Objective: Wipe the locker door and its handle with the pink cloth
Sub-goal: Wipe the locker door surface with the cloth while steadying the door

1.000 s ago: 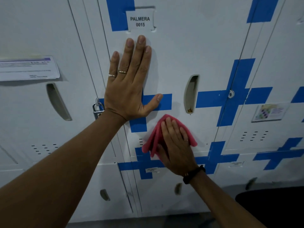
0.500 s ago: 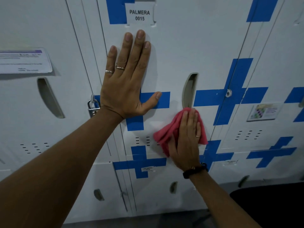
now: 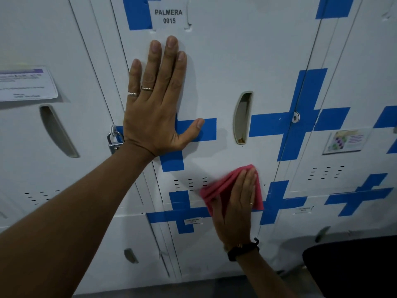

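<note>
Head view: the left hand (image 3: 158, 108) lies flat and spread on the white locker door (image 3: 225, 61), fingertips just below the label (image 3: 169, 16) reading PALMERA 0015, its palm hiding part of a blue tape cross (image 3: 206, 129). The right hand (image 3: 236, 208) presses the pink cloth (image 3: 217, 190) flat against the door's lower edge, fingers together and extended; most of the cloth is hidden beneath it. The recessed handle (image 3: 242, 117) sits above the cloth, untouched. A padlock (image 3: 115, 139) peeks out behind the left wrist.
</note>
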